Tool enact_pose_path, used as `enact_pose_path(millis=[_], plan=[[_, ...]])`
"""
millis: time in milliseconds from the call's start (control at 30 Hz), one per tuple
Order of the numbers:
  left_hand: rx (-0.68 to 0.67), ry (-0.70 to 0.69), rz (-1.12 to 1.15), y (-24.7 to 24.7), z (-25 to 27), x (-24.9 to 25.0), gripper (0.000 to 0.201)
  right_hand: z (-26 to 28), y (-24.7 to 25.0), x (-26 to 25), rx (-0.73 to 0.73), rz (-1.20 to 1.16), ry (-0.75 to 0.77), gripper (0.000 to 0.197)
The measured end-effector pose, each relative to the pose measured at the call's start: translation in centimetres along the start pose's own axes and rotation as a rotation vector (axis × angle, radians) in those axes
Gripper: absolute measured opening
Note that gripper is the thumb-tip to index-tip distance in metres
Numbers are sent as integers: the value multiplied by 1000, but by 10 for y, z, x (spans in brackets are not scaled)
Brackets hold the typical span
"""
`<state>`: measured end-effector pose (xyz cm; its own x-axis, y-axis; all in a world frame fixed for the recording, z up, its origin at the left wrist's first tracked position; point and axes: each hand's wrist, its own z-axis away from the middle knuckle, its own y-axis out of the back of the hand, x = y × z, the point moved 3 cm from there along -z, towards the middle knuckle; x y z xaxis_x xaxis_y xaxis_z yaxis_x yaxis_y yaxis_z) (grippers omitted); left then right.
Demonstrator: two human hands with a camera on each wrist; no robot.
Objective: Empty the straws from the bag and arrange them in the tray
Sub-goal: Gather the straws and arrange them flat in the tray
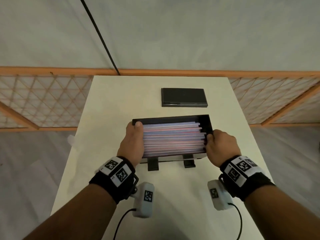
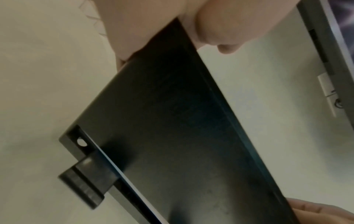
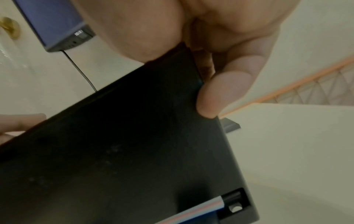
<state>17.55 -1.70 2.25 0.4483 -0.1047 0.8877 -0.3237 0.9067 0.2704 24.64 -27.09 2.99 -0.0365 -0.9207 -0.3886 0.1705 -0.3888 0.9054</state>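
A black tray (image 1: 173, 117) full of pale pink and blue straws (image 1: 173, 139), lying lengthwise, is held over the white table. My left hand (image 1: 134, 137) grips its left end, thumb over the rim. My right hand (image 1: 217, 144) grips the right end by the straw tips. The left wrist view shows the tray's dark underside (image 2: 172, 121) with my left hand (image 2: 172, 22) at its edge. In the right wrist view my right fingers (image 3: 226, 87) curl round the tray (image 3: 124, 151), and a straw end (image 3: 201, 212) shows through a slot. A crumpled clear bag (image 1: 71, 138) seems to lie at the table's left edge.
A flat black lid-like box (image 1: 184, 97) lies at the back of the white table (image 1: 173, 196). Two black tabs (image 1: 153, 164) stick out from the tray's near side. A wooden lattice rail (image 1: 43, 101) runs behind the table, and a thin black line (image 1: 100, 35) slants across the wall.
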Motion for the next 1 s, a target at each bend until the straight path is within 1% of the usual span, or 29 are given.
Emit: enact_pose_path(millis=[67, 133, 200, 267, 333, 367, 400, 433, 467, 500, 533, 567, 600, 667, 700, 733, 833, 900, 1000], plan=[[-11, 44, -98, -4, 5, -4, 60, 5, -13, 8, -59, -10, -26, 28], [-14, 84, -158, -5, 5, -10, 50, 9, -21, 13, -97, -56, -32, 30], [-31, 113, -190, -3, 4, -14, 51, 11, -24, 14, -120, -77, -34, 30], [-59, 138, -222, 0, 5, -14, 55, 11, -23, 14, -139, -81, -32, 29], [-36, 153, -288, 3, 6, -9, 59, 10, -16, 10, -116, -46, -27, 28], [17, 130, -332, 6, 6, -4, 60, 9, -8, 6, -58, -38, -15, 30], [91, 72, -367, 9, 7, 3, 61, 9, 1, 0, 14, -52, 6, 33], [169, -12, -382, 11, 9, 13, 61, 9, 11, -9, 77, -78, 39, 32], [226, -109, -383, 12, 11, 25, 55, 9, 18, -19, 103, -118, 67, 28], [247, -183, -383, 10, 11, 32, 43, 8, 21, -30, 82, -168, 76, 24], [222, -211, -390, 5, 10, 38, 29, 6, 20, -40, 17, -233, 60, 22], [165, -192, -378, -2, 8, 42, 18, 4, 15, -48, -89, -345, 12, 23], [90, -129, -314, -9, 5, 42, 13, 2, 6, -55, -214, -494, -66, 23], [-89, 86, -118, -26, 3, 38, 14, 2, -14, -64, -445, -758, -264, 17], [-141, 169, -43, -32, 2, 33, 15, 2, -21, -66, -519, -812, -342, 16], [-163, 204, -40, -36, 1, 30, 15, 1, -27, -66, -561, -833, -396, 16], [-170, 220, -115, -38, -5, 20, 11, -3, -34, -64, -567, -879, -462, 16], [-183, 277, -69, -37, -8, 14, 11, -4, -35, -62, -552, -930, -468, 16], [-193, 358, -17, -36, -8, 10, 17, -6, -36, -61, -530, -1019, -484, 17]])
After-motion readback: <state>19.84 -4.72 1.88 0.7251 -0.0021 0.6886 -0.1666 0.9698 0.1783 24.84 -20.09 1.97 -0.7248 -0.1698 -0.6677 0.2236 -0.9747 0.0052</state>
